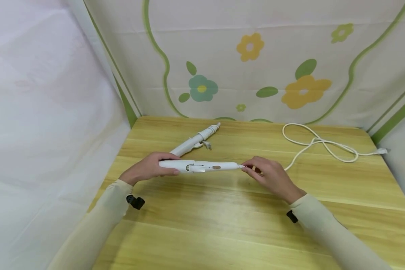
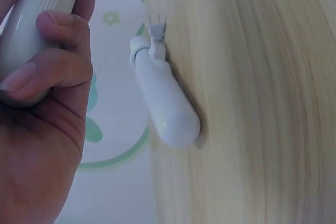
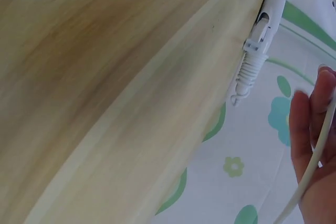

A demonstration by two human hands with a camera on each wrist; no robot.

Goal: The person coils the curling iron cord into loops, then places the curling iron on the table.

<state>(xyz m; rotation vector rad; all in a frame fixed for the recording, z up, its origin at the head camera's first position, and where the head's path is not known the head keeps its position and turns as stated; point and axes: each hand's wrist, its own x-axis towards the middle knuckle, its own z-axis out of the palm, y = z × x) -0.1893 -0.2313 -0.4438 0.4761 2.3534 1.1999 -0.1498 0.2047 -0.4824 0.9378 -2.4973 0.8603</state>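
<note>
A wood-grained surface meets a white flower-printed cloth, with more pale cloth at the sides. Above it the hands hold a white styling iron level, the left hand curled round one end, the right hand pinching the cord at the other, its loops and plug lying at right. A second, cord-wrapped iron lies just beyond, its near end hidden behind the left hand.

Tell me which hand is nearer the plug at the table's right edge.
Right. The right hand is left of the plug, pinching its cord; the left hand is much farther left, gripping the white device.
</note>
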